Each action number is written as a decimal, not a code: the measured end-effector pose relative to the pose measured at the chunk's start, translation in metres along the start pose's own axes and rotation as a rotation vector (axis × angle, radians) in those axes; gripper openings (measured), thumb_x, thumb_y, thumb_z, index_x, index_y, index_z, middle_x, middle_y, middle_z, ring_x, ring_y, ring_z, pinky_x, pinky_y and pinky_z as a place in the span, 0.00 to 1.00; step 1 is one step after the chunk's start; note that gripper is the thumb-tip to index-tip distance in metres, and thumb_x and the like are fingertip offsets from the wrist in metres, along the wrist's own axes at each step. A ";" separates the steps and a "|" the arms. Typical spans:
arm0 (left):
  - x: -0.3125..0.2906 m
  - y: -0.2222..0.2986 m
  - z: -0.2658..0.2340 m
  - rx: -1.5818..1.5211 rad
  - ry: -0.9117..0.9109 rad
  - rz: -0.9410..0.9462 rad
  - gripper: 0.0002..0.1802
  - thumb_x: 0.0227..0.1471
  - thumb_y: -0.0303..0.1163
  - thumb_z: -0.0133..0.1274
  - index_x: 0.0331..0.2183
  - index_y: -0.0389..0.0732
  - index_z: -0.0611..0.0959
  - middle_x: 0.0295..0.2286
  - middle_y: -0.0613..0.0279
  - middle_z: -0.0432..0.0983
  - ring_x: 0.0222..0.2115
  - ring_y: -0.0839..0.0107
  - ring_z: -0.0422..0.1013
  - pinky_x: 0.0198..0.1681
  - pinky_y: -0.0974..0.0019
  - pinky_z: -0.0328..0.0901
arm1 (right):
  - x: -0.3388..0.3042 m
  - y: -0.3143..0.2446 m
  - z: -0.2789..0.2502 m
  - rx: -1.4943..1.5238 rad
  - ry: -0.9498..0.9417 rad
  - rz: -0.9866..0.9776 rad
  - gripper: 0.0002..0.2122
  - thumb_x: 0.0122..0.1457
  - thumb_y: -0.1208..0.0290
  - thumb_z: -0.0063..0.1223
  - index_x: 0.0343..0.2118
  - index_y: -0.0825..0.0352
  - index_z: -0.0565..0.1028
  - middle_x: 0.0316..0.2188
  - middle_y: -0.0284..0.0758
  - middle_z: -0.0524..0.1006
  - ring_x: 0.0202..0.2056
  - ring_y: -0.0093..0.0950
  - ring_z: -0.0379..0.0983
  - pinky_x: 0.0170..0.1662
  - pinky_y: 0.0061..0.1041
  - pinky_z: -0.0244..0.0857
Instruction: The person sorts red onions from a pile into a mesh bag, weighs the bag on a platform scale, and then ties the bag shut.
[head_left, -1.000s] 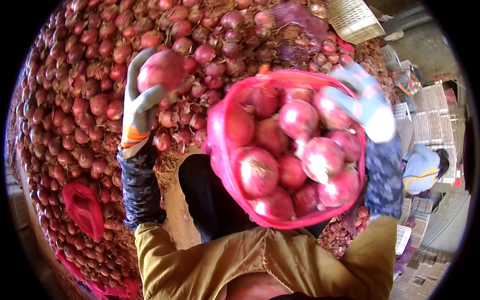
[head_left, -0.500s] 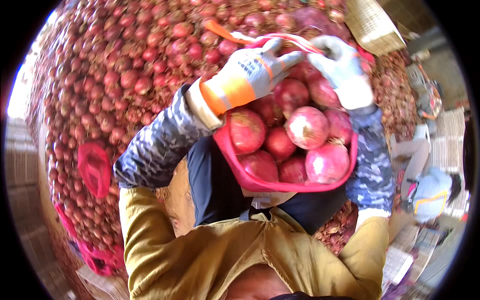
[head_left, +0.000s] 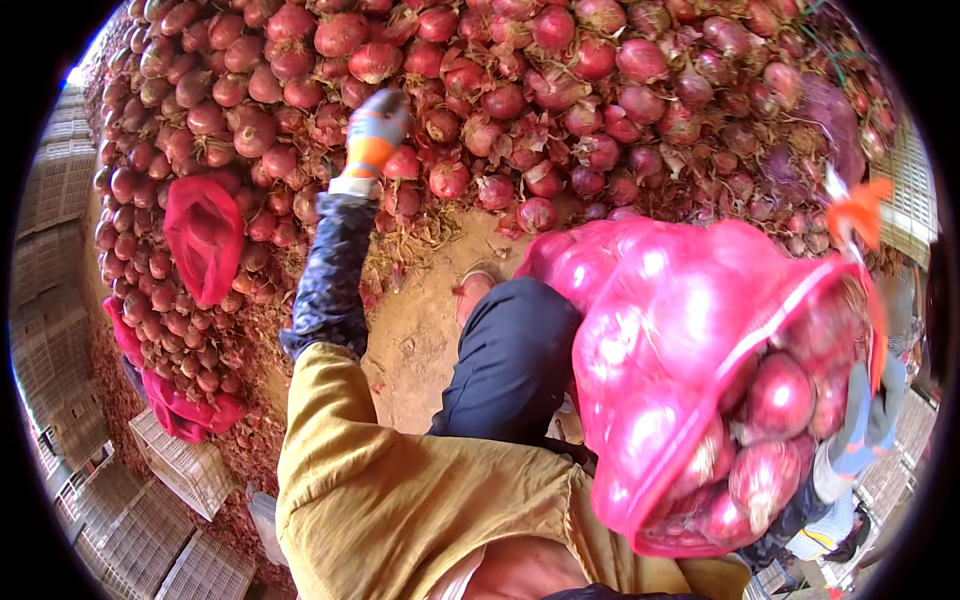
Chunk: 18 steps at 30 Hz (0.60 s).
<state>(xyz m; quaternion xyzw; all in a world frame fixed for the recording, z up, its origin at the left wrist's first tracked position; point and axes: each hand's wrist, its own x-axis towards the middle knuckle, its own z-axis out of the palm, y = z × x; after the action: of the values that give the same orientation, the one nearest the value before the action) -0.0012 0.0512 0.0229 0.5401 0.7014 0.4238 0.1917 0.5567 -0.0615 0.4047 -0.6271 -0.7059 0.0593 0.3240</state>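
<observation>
A pink mesh bag (head_left: 660, 290) full of large red onions lies tilted to my right, its mouth turned toward the lower right with onions (head_left: 781, 392) showing in it. My right hand (head_left: 862, 425), in a grey-blue glove, grips the bag's rim at the far right; onions and the bag's edge partly cover it. An orange tie (head_left: 862, 214) hangs at the rim above that hand. My left hand (head_left: 377, 135), in a grey and orange glove, is stretched out over the near edge of the onion heap (head_left: 480, 135). Its fingers point away and are too bunched and blurred to read.
An empty-looking pink mesh bag (head_left: 204, 240) lies on the heap at left, with more pink mesh (head_left: 185, 405) below. Pale crates (head_left: 185, 460) stand at lower left, another (head_left: 912, 190) at right. My bent knee (head_left: 515, 345) is between my arms, above bare ground (head_left: 415, 330).
The bag has tipped and swung from my lap to the right. My left hand has let go of its rim and moved left to the heap. My right hand has gone down and right with the bag.
</observation>
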 end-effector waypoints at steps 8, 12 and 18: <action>-0.078 -0.015 0.119 0.687 -0.652 -0.215 0.46 0.35 0.41 0.69 0.57 0.53 0.69 0.54 0.51 0.66 0.49 0.45 0.69 0.46 0.47 0.70 | -0.020 0.026 -0.041 -0.478 -0.214 -0.281 0.15 0.59 0.78 0.50 0.49 0.73 0.76 0.57 0.47 0.67 0.60 0.42 0.63 0.62 0.38 0.57; -0.076 -0.024 0.082 -0.525 -0.389 -0.510 0.35 0.42 0.35 0.66 0.53 0.44 0.74 0.42 0.59 0.75 0.36 0.64 0.76 0.35 0.63 0.73 | -0.023 -0.011 -0.029 -0.415 -0.184 -0.213 0.18 0.57 0.77 0.54 0.52 0.72 0.73 0.57 0.46 0.68 0.59 0.41 0.64 0.61 0.36 0.58; -0.045 0.242 -0.046 -1.043 -0.360 0.047 0.39 0.50 0.46 0.54 0.59 0.37 0.66 0.48 0.53 0.72 0.46 0.60 0.73 0.46 0.58 0.73 | 0.014 -0.058 0.006 0.037 -0.049 -0.063 0.25 0.54 0.76 0.59 0.56 0.70 0.69 0.56 0.46 0.69 0.57 0.40 0.67 0.59 0.34 0.61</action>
<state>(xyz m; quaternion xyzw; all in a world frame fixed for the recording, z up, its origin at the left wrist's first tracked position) 0.1252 0.0064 0.2347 0.4530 0.3424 0.6201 0.5413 0.5044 -0.0586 0.4333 -0.5969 -0.7317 0.0776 0.3200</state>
